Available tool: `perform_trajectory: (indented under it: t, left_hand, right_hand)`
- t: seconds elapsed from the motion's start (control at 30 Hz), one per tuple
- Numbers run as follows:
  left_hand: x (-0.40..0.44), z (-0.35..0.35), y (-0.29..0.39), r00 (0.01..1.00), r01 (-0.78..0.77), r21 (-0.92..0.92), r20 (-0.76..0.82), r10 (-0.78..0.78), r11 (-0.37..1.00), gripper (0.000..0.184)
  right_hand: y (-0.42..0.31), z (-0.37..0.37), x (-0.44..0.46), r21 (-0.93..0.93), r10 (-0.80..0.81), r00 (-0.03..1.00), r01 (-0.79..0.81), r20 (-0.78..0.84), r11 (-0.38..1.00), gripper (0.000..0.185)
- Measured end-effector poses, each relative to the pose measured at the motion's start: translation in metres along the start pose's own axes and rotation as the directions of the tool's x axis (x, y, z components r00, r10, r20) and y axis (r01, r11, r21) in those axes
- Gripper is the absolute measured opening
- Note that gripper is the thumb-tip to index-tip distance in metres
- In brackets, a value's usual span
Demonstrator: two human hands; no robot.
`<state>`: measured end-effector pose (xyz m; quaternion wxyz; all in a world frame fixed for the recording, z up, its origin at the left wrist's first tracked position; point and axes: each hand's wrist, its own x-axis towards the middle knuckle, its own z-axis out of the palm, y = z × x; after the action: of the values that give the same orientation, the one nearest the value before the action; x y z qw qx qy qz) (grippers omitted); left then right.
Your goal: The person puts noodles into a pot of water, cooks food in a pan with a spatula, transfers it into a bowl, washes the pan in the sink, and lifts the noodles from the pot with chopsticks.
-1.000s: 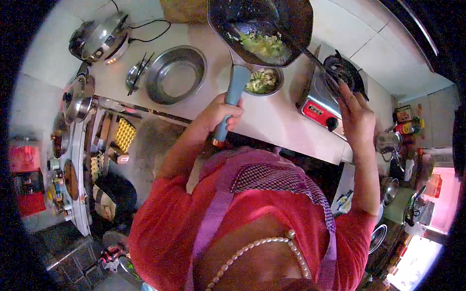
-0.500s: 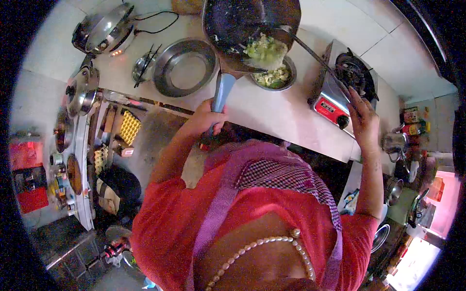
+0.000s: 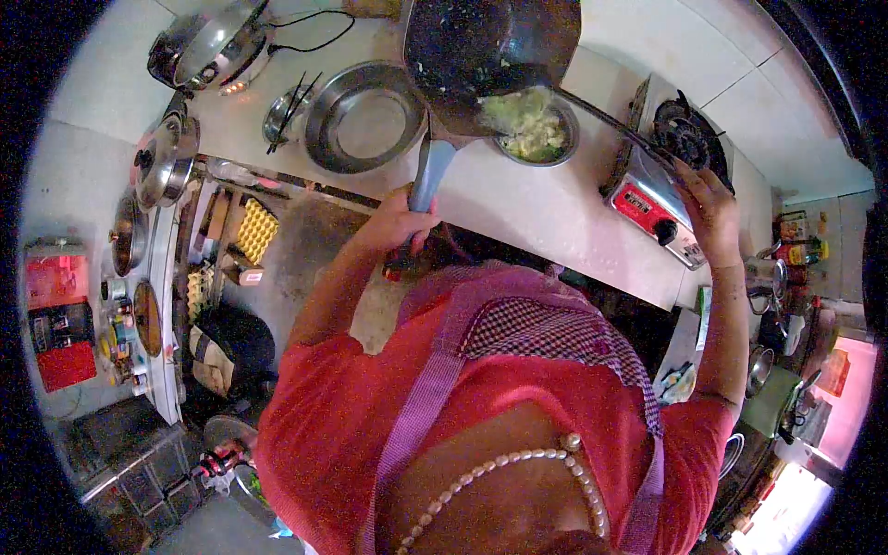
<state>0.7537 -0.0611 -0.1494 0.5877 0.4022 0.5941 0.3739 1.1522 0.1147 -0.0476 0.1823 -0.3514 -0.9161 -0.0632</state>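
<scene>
My left hand (image 3: 405, 224) is closed around the grey handle of a dark, deep frying pan (image 3: 462, 60), which is tilted over the counter. Below the pan's near edge sits a metal bowl (image 3: 572, 155) holding pale green and yellow chopped food (image 3: 536, 141). Some of that food is blurred at the pan's lip, above the bowl. In my right hand (image 3: 710, 202) is the handle of a long dark spatula (image 3: 601, 116), reaching left to the food. Its head is partly hidden by the food and blur. Small bits cling to the pan's inside.
A wide metal basin (image 3: 365, 166) stands left of the bowl, beside a small bowl with chopsticks (image 3: 292, 111). A gas stove (image 3: 638, 199) is on the right. An electric pot (image 3: 208, 55) stands at the back left. A lidded pot (image 3: 166, 171) and yellow egg trays (image 3: 256, 231) are further left.
Food has slid from the pan toward the bowl, leaving the pan's inside barer. The spatula's head has moved down toward the bowl. Both hands keep their grips.
</scene>
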Motion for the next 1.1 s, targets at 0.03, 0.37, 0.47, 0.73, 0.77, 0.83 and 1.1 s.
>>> perform_trajectory:
  t: [0.03, 0.37, 0.47, 0.73, 0.77, 0.83, 1.1]
  left_hand:
    - [-0.001, 0.001, 0.001, 1.000, -0.016, 0.015, -0.018, 0.017, 1.000, 0.014]
    - [0.016, 0.011, -0.023, 0.924, -0.075, 0.543, -0.277, 0.263, 0.836, 0.024]
    - [0.016, 0.015, -0.020, 0.942, -0.007, 0.569, -0.271, 0.196, 0.822, 0.031]
    - [0.011, 0.029, -0.001, 0.921, -0.091, 0.615, -0.246, 0.301, 0.783, 0.030]
    - [0.011, 0.029, -0.001, 0.930, -0.090, 0.619, -0.228, 0.288, 0.780, 0.031]
    - [0.014, 0.031, -0.006, 0.912, -0.102, 0.596, -0.263, 0.314, 0.796, 0.031]
    - [0.016, 0.023, 0.000, 0.956, 0.009, 0.632, -0.234, 0.179, 0.775, 0.037]
  right_hand:
    - [-0.002, -0.004, -0.001, 0.077, 0.062, 0.997, -0.065, 0.042, 0.995, 0.038]
    - [-0.008, 0.011, -0.012, 0.115, 0.223, 0.973, -0.215, -0.065, 0.970, 0.036]
    - [-0.009, 0.015, -0.018, 0.049, 0.249, 0.967, -0.247, -0.045, 0.968, 0.037]
    - [-0.002, 0.029, -0.035, 0.165, 0.289, 0.957, -0.280, -0.031, 0.946, 0.045]
    - [-0.001, 0.032, -0.036, 0.158, 0.230, 0.970, -0.216, -0.075, 0.963, 0.041]
    - [0.002, 0.035, -0.039, 0.135, 0.106, 0.981, -0.084, -0.163, 0.987, 0.032]
    - [0.019, 0.015, -0.065, 0.068, 0.244, 0.969, -0.246, 0.040, 0.967, 0.034]
